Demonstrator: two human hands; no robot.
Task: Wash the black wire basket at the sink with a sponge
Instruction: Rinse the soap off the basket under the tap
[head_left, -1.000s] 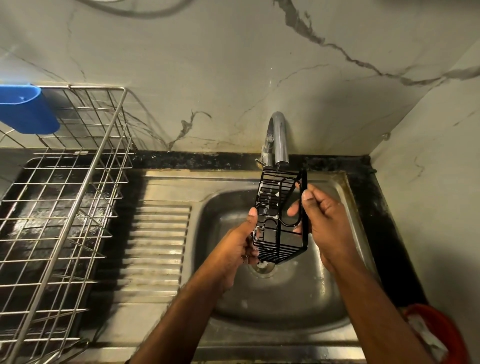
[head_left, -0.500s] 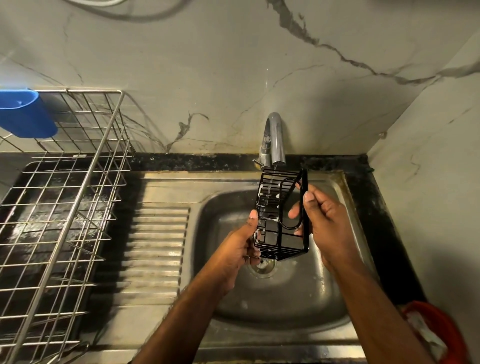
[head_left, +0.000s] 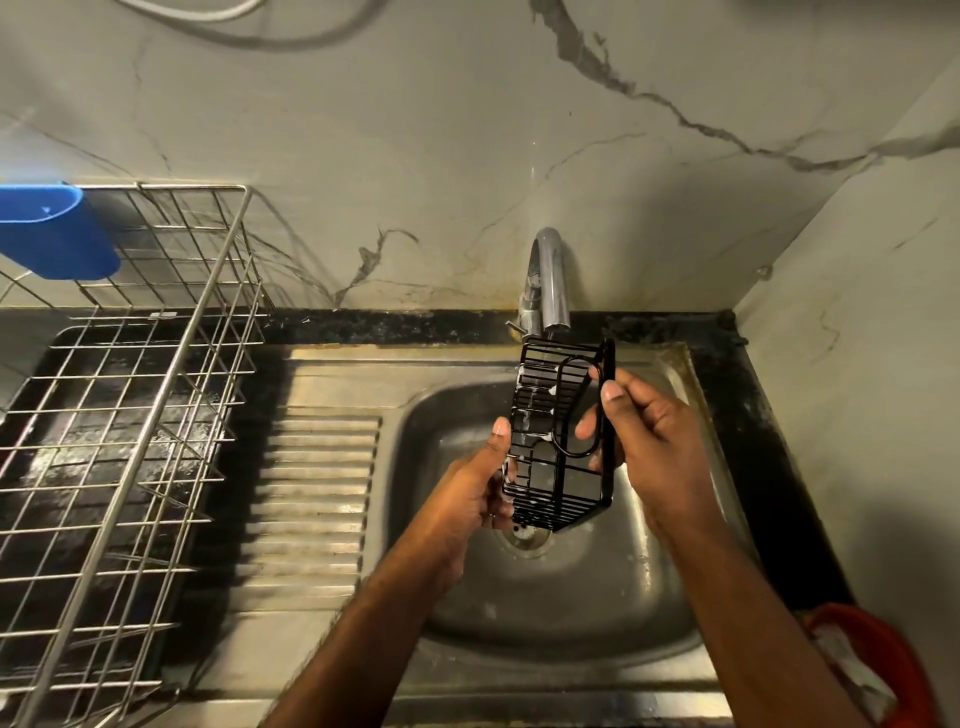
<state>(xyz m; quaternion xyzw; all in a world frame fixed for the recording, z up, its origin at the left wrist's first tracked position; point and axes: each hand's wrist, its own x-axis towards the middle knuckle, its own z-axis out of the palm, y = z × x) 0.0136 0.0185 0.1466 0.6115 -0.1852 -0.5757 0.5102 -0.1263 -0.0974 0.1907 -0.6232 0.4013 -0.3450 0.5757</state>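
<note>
One view only, worn on the person's head, looking forward and steeply down over the sink (head_left: 545, 613). It sits close: both forearms run up from the bottom edge into the middle of the frame, where the left hand (head_left: 470, 491) and right hand (head_left: 652, 441) meet just below the tap (head_left: 548, 280). The lens is wide, so straight lines bow: the wall (head_left: 415, 130) curves across the top half, and the side wall leans in at right. At left the drying rack (head_left: 130, 389) is cut by the frame edge; at bottom right a red tub (head_left: 893, 670) is only partly in view. The surface (head_left: 753, 415) rims the sink.
</note>
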